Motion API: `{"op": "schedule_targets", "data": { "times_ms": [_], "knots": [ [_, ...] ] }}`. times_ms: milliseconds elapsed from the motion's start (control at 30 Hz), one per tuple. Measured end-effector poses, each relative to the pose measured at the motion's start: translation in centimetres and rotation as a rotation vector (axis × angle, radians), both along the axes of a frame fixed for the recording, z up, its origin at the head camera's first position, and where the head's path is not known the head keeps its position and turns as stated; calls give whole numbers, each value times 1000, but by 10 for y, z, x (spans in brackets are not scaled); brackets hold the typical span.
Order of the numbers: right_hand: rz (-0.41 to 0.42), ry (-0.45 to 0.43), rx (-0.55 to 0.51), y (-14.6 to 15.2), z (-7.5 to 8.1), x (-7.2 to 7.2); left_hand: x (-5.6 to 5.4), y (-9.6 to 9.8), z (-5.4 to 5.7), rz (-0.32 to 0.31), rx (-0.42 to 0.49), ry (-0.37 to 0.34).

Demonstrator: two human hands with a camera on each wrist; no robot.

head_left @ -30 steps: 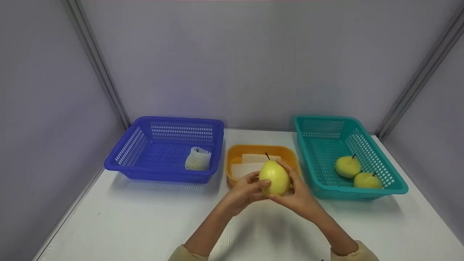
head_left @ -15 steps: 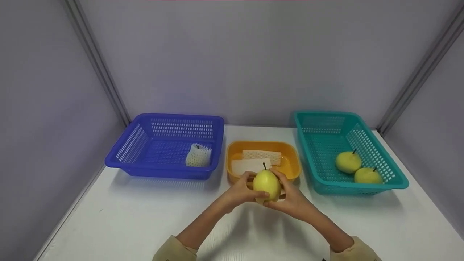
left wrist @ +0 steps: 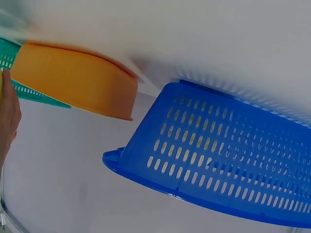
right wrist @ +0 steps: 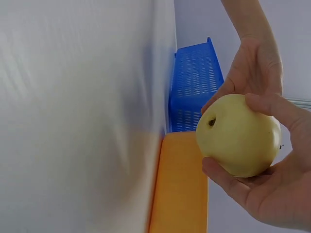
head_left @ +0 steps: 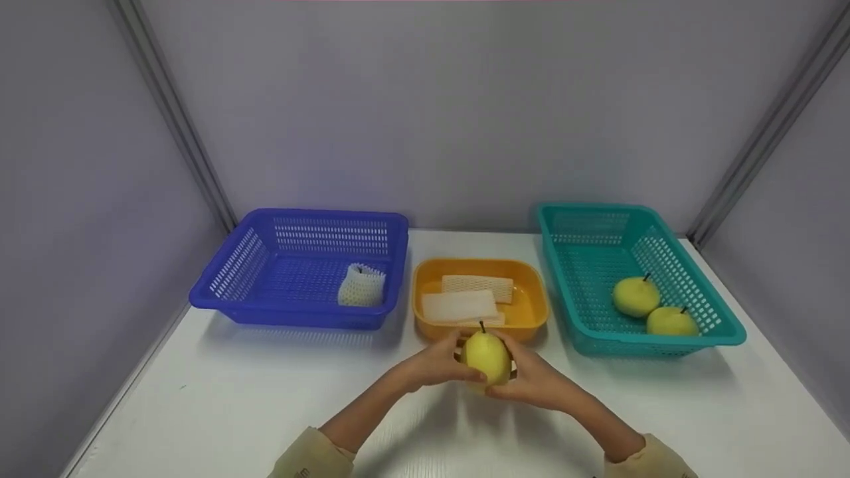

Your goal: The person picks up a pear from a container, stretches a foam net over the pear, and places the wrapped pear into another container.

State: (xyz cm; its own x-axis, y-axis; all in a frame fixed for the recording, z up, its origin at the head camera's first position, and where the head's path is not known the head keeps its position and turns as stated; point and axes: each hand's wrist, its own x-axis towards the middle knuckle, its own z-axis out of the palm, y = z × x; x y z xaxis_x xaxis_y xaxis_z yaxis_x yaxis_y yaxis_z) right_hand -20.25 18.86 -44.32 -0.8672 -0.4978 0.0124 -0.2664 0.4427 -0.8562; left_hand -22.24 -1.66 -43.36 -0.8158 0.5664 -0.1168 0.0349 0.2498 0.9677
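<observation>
A yellow pear (head_left: pixel 487 357) with a dark stem pointing up is held between both hands in front of the orange bin, above the white table. My left hand (head_left: pixel 435 365) curls round its left side, thumb across the front. From the other side my right hand (head_left: pixel 536 380) grips it with thumb and fingers. In the right wrist view the underside of the pear (right wrist: pixel 238 138) shows, with the right hand (right wrist: pixel 279 194) round it and the left hand (right wrist: pixel 255 70) behind. Only part of the left hand (left wrist: pixel 7 116) appears at the edge of the left wrist view.
A blue basket (head_left: pixel 265 309) at left holds a pear in a white foam net (head_left: pixel 362 289). Flat foam nets (head_left: pixel 459 306) lie in the orange bin (head_left: pixel 530 297). At right, two bare pears (head_left: pixel 636 297) sit in a green basket (head_left: pixel 584 265).
Both hands have drawn the pear nearer the body and slightly left, off the orange bin, uncovering more of the foam nets. The grip stays on throughout.
</observation>
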Motion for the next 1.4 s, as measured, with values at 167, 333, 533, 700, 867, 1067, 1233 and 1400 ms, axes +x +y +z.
{"op": "schedule_targets", "data": {
  "times_ms": [167, 333, 533, 700, 867, 1067, 1233, 1400],
  "knots": [
    [11, 41, 45, -1, -8, 0, -2, 3, -7, 0, -123, 107],
    [19, 75, 100, -1, -16, -3, -2, 8, -10, -10, -225, 199],
    [14, 58, 149, -1, -24, -7, 0, 12, -18, -8, -332, 282],
    [27, 83, 156, -3, -30, -7, 0, 13, -25, 0, -341, 277],
    [32, 118, 157, -3, -32, -8, -1, 14, -26, 12, -343, 269],
    [44, 91, 158, -3, -30, -9, 0, 15, -26, 4, -339, 289],
    [67, 83, 128, -2, -30, -8, 3, 14, -24, 12, -306, 231],
    [91, 83, 112, -1, -31, -6, 6, 13, -23, 13, -263, 161]
  ]
}}
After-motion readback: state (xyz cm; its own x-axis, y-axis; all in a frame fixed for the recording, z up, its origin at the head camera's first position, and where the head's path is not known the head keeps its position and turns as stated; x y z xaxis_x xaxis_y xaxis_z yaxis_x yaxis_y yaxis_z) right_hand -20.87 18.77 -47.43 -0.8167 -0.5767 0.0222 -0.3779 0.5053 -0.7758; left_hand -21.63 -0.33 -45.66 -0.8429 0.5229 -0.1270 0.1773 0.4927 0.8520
